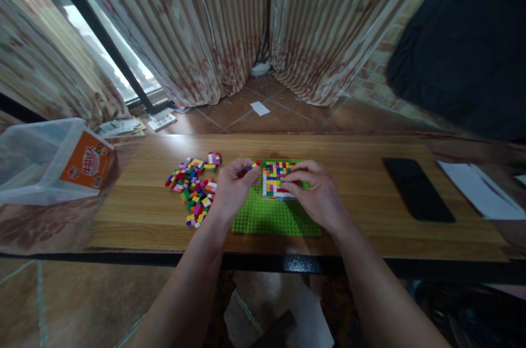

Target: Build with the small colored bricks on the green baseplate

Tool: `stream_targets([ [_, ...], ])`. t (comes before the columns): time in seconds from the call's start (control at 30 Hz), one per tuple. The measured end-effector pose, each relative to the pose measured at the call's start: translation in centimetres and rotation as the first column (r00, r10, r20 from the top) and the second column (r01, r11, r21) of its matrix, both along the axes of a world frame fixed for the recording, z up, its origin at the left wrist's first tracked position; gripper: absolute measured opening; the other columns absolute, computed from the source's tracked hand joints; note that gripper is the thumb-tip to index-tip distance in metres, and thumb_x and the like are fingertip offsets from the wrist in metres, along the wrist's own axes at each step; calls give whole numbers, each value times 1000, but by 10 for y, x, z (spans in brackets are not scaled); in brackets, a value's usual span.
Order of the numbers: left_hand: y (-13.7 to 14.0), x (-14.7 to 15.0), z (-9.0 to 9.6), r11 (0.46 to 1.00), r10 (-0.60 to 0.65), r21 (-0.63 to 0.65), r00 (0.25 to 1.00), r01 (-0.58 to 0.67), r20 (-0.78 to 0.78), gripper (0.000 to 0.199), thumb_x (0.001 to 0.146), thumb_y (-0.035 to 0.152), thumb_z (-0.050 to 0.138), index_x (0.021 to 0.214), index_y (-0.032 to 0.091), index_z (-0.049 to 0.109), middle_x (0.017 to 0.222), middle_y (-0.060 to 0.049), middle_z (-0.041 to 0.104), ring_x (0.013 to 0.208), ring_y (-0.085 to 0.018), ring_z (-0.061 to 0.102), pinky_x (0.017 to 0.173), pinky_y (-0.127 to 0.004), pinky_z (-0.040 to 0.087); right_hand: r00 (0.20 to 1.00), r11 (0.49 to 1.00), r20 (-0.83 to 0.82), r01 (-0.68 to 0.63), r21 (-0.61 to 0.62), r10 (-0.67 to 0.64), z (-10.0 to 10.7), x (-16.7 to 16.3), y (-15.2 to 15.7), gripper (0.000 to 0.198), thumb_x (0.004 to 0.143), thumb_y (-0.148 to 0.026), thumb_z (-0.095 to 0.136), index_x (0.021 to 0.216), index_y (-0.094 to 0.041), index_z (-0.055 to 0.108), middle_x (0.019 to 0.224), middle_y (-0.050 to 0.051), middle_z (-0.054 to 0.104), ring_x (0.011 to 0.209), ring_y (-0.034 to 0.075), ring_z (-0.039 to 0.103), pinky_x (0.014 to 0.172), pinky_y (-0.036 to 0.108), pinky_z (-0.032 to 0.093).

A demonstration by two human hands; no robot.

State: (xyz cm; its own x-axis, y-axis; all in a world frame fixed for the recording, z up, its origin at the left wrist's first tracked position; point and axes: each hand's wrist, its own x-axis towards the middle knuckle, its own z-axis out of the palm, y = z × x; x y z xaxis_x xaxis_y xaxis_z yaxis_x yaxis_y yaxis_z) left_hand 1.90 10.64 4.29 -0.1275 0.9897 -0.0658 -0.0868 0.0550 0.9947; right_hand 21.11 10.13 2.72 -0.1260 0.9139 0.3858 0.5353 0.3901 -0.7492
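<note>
A green studded baseplate (275, 222) lies on the wooden table. On its upper part stands a block of many-coloured toy bricks (271, 178) with a white edge along its left and front. My left hand (233, 186) is at the baseplate's left side, thumb and forefinger pinching small toy bricks (255, 165) in red, yellow and blue. My right hand (316, 189) reaches over the right side of the built block, its fingertips closed together just over the bricks. Whatever those fingertips may hold is too small to make out.
A pile of loose toy bricks (193, 186) lies left of my left hand. A black phone (418, 189) and white paper (480, 189) are at the right. A clear plastic bin (45, 156) with an orange label stands beyond the table's left end. Curtains (230, 35) hang behind.
</note>
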Motion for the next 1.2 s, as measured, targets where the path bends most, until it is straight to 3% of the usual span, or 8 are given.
stream_targets([
  [0.6, -2, 4, -11, 994, -108, -35, 991, 105, -75, 16, 71, 30, 74, 77, 16, 67, 59, 3, 60, 55, -10, 53, 56, -22, 40, 996, 994, -86, 29, -105, -38, -6, -4, 9, 7, 74, -24, 76, 73, -23, 69, 102, 3, 57, 101, 22, 60, 96, 42, 47],
  [1.03, -5, 7, -8, 982, -169, 56, 974, 180, -152, 12, 76, 27, 69, 81, 17, 67, 65, 3, 61, 58, -10, 52, 57, -22, 40, 999, 996, -37, 8, -89, -12, -4, -5, 7, 8, 75, -22, 76, 70, -24, 69, 105, 4, 57, 103, 23, 60, 94, 44, 48],
  [1.2, -5, 5, -8, 969, -215, 82, 957, 235, -197, 12, 80, 27, 67, 86, 17, 67, 66, 3, 59, 59, -10, 50, 56, -22, 38, 998, 998, -62, 8, -67, -12, -4, -3, 4, 6, 77, -24, 76, 81, -26, 73, 110, 4, 61, 106, 22, 61, 100, 45, 45],
])
